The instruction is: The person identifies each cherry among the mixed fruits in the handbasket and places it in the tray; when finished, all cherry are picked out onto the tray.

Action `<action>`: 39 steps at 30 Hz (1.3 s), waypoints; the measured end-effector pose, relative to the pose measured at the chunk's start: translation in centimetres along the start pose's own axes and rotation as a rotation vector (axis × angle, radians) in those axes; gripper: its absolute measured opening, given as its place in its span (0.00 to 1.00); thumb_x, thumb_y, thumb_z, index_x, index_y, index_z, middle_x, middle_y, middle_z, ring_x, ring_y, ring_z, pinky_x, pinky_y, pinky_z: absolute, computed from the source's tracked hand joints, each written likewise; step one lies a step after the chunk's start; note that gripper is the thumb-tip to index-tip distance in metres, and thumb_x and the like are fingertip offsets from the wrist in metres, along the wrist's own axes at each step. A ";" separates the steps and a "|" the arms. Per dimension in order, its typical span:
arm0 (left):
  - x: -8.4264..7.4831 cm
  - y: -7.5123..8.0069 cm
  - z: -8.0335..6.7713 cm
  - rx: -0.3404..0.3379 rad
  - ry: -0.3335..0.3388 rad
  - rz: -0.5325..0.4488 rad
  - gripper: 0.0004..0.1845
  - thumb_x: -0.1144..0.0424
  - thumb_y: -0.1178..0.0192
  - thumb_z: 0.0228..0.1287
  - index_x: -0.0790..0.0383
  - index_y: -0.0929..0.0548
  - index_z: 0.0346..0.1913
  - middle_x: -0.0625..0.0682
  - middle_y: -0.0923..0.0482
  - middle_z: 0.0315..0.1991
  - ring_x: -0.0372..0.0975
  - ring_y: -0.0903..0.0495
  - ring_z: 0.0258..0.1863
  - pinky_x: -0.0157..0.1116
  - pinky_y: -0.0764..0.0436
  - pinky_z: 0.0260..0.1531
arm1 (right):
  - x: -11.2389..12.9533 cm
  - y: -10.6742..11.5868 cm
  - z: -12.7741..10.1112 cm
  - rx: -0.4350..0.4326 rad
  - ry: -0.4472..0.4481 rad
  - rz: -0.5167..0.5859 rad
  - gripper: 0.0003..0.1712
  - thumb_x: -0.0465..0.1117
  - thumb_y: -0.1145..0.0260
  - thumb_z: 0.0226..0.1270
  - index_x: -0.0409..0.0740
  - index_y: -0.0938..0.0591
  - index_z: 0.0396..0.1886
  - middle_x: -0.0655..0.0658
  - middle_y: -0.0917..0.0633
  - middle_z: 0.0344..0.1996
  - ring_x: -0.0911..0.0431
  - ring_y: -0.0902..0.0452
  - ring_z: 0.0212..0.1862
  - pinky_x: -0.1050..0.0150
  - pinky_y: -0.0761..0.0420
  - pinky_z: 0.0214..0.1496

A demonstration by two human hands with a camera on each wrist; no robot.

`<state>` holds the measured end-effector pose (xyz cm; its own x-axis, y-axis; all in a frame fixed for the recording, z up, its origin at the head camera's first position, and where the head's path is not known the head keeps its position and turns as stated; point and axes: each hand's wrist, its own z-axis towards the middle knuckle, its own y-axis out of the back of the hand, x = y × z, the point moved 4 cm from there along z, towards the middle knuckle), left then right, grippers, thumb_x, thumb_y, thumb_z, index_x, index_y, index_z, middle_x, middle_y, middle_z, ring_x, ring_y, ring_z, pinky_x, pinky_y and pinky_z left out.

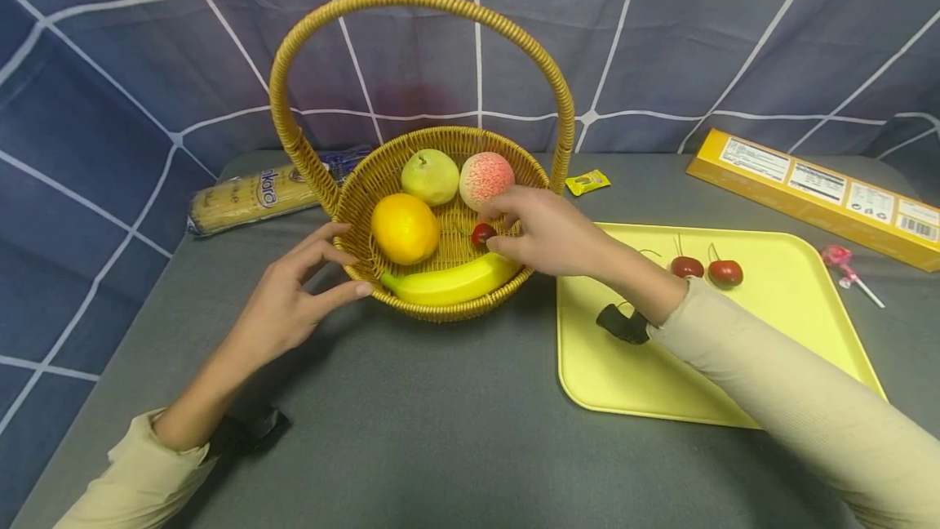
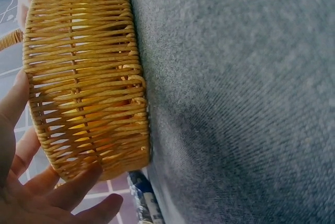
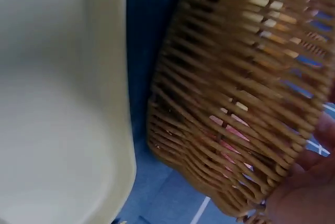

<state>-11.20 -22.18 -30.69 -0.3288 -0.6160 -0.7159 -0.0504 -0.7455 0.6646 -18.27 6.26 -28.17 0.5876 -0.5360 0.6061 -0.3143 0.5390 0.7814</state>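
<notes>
A person's right hand (image 1: 539,227) reached over the rim of a woven basket (image 1: 367,178) and pinched a small red cherry (image 1: 481,233) between curled fingertips, low inside the basket. Just beyond those fingers lay a pink peach (image 1: 486,178) and a green pear (image 1: 430,176); to their left sat an orange (image 1: 404,228), and below them a banana (image 1: 450,280). The left hand (image 1: 290,300) rested against the basket's outer wall, fingers straight and spread. Behind the right wrist, two more cherries (image 1: 707,269) lay on a yellow tray (image 1: 631,382).
</notes>
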 end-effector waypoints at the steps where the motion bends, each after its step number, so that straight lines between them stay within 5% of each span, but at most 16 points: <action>1: 0.0 0.0 0.0 0.000 0.001 -0.001 0.13 0.65 0.27 0.58 0.63 0.18 0.43 0.59 0.34 0.70 0.55 0.38 0.70 0.57 0.33 0.66 | 0.0 -0.2 0.5 0.017 -0.012 -0.026 0.14 0.36 0.31 0.62 0.38 0.16 0.48 0.44 0.15 0.44 0.50 0.21 0.46 0.55 0.21 0.50; 10: 0.0 -0.1 0.0 -0.005 -0.001 0.011 0.13 0.65 0.27 0.58 0.63 0.18 0.43 0.58 0.34 0.70 0.54 0.36 0.69 0.56 0.31 0.65 | -0.2 -1.7 3.1 0.169 -0.179 -0.150 0.19 0.38 0.34 0.65 0.40 0.18 0.55 0.46 0.15 0.50 0.49 0.24 0.48 0.49 0.25 0.56; 21: 0.0 0.1 -0.2 -0.009 0.000 0.010 0.12 0.66 0.28 0.58 0.63 0.18 0.43 0.58 0.34 0.70 0.54 0.36 0.69 0.56 0.32 0.65 | -0.2 -2.8 3.9 0.283 -0.143 -0.263 0.14 0.35 0.38 0.61 0.48 0.13 0.45 0.49 0.15 0.41 0.51 0.23 0.44 0.49 0.22 0.51; 31: 0.0 -0.1 -0.2 0.008 0.012 -0.007 0.13 0.64 0.29 0.60 0.65 0.18 0.44 0.59 0.36 0.71 0.56 0.36 0.68 0.57 0.33 0.66 | -0.4 -3.2 4.1 0.263 -0.109 -0.274 0.08 0.31 0.39 0.59 0.47 0.20 0.25 0.48 0.25 0.24 0.50 0.30 0.33 0.56 0.27 0.35; 39: 0.0 -0.1 -0.2 0.007 0.010 -0.004 0.13 0.64 0.29 0.60 0.64 0.18 0.44 0.59 0.36 0.72 0.56 0.36 0.69 0.58 0.33 0.66 | -0.2 -2.7 3.6 0.160 -0.038 -0.200 0.04 0.36 0.34 0.63 0.48 0.15 0.36 0.52 0.19 0.30 0.54 0.28 0.34 0.57 0.26 0.39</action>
<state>-11.06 -22.18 -30.77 -0.3195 -0.6158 -0.7202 -0.0581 -0.7459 0.6635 -20.20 2.60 -29.91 0.6226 -0.6474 0.4396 -0.3099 0.3119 0.8982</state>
